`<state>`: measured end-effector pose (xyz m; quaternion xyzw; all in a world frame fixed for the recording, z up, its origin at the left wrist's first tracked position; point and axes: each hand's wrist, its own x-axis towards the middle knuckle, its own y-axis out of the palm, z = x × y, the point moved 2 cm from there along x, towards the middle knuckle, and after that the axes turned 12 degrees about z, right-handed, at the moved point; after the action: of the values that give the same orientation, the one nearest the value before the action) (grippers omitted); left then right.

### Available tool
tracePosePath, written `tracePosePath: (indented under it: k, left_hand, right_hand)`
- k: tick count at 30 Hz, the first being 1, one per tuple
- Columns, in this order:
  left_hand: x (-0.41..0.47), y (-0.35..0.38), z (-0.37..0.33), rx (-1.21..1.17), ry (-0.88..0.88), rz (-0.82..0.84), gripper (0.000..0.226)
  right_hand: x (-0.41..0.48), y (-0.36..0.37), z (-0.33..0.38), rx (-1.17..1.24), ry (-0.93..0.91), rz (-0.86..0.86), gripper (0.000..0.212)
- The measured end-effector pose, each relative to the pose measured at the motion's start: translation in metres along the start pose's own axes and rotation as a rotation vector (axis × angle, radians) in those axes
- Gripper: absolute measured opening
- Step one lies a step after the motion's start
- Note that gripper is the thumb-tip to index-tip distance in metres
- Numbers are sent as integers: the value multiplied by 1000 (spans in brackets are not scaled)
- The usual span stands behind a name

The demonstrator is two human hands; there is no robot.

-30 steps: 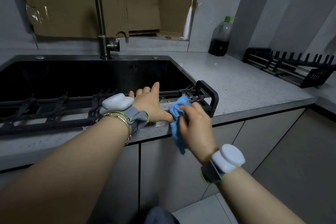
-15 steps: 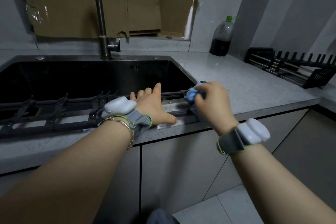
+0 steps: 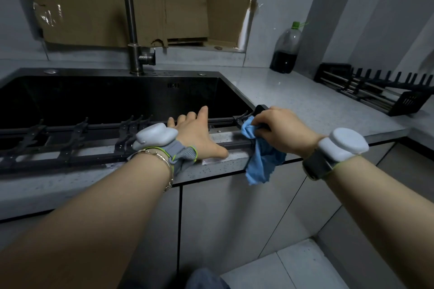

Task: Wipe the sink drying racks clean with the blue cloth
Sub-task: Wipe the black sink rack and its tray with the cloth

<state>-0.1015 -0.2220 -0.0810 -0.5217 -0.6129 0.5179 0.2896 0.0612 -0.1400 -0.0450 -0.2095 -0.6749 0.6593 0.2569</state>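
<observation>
Right hand (image 3: pixel 281 131) noted curled round a bunch of the blue cloth (image 3: pixel 263 162), pinching it against the right end of the drying rack (image 3: pixel 70 145) that spans the sink (image 3: pixel 117 98). The cloth's loose tail hangs below this hand, over the worktop (image 3: pixel 317 110) edge and in front of the cabinet door. I judge the grip is wrapped this way so the cloth meets the end bracket and rail on several faces at once.

Left hand (image 3: pixel 199 138) recorded just to the left of the right hand, fingers straight and spread, palm down on the rack's rails, thumb lying along the worktop edge. I read this as a brace: the rack appears only to rest across the sink and would likely slide under rubbing.

Rack length running away to the left of the left hand: whether wiped or not, I cannot tell.

Second rack (image 3: pixel 380 91) lies on the worktop well to the right of the right hand and beyond it, touched by neither hand; I judge it remains to be done. Bottle (image 3: pixel 285 49) stands far beyond the right hand, tap (image 3: pixel 131 30) beyond the left; neither obstructs.
</observation>
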Motion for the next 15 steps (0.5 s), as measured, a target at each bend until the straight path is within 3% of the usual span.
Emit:
tracePosePath:
  k: [4, 8, 12, 15]
  left_hand:
    - [-1, 0, -2, 2, -4, 8, 118]
    - [-3, -1, -2, -3, -7, 19, 119]
    - [-3, -1, -3, -3, -7, 5, 118]
    - [-3, 0, -3, -5, -4, -3, 118]
  right_hand:
    - [0, 4, 0, 9, -21, 14, 13]
    - [-1, 12, -5, 36, -52, -78, 12]
    - [-6, 23, -6, 306, -34, -346, 11]
    - [0, 17, -13, 798, 197, -600, 15]
